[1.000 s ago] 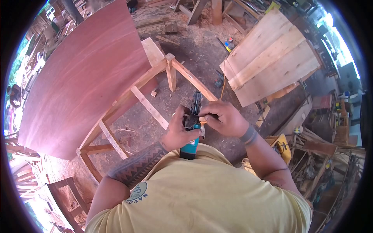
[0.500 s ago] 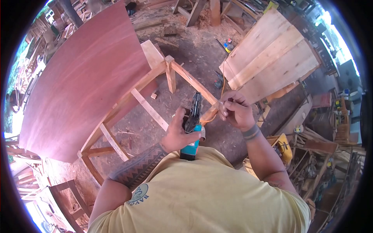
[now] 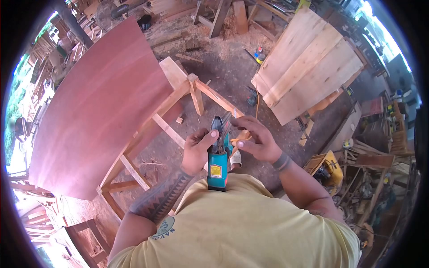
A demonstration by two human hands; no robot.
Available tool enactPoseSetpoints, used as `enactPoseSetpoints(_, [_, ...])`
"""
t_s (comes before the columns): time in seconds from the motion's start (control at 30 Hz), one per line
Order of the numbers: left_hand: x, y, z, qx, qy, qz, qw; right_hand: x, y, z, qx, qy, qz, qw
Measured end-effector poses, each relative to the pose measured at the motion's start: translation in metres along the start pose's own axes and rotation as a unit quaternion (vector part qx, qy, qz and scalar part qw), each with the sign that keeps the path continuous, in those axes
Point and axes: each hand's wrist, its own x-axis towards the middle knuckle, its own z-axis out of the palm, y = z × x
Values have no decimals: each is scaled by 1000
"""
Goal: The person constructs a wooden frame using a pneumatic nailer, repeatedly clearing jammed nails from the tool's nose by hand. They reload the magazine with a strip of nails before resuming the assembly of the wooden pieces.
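Note:
A teal and black nail gun (image 3: 217,166) stands against the front of my yellow shirt, its narrow black end pointing away from me. My left hand (image 3: 197,149) grips its black part from the left, the thumb lying across it. Just right of the tool, my right hand (image 3: 257,139) has its fingers bent towards it. At those fingertips is a thin grey strip (image 3: 228,118), too blurred to identify surely. Below and beyond the hands stands a wooden frame (image 3: 163,107) of jointed bars.
A large reddish plywood sheet (image 3: 96,105) leans at the left of the frame. A pale plank panel (image 3: 308,62) stands at the right, with an orange cord (image 3: 257,100) beside it. A yellow case (image 3: 333,169) and scrap wood lie at right.
The nail gun has turned so its labelled teal side faces me. My left thumb has moved onto its black part. My right hand has come left, close to the tool.

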Motion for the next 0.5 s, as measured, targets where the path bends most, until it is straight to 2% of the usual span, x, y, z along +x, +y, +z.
enactPoseSetpoints(0.03, [0, 3, 1, -1, 7, -2, 1000, 4, -3, 4, -19, 13, -8, 1000])
enactPoseSetpoints(0.13, [-2, 7, 11, -16, 2, -3, 1000, 25, 1, 15, 22, 53, 50, 997])
enactPoseSetpoints(0.23, [-5, 6, 14, -34, -15, 13, 999, 47, -3, 13, -17, 39, 155, 987])
enactPoseSetpoints(0.33, [-7, 2, -5, -9, -82, 25, 996, 51, -8, 17, -59, 60, 40, 996])
enactPoseSetpoints(0.43, [-12, -6, -21, 84, -148, 64, 983, 48, -10, 20, -19, 67, 85, 994])
enactPoseSetpoints(0.5, [-16, -5, -22, 84, -153, 46, 984, 46, -13, 23, -53, 76, 72, 993])
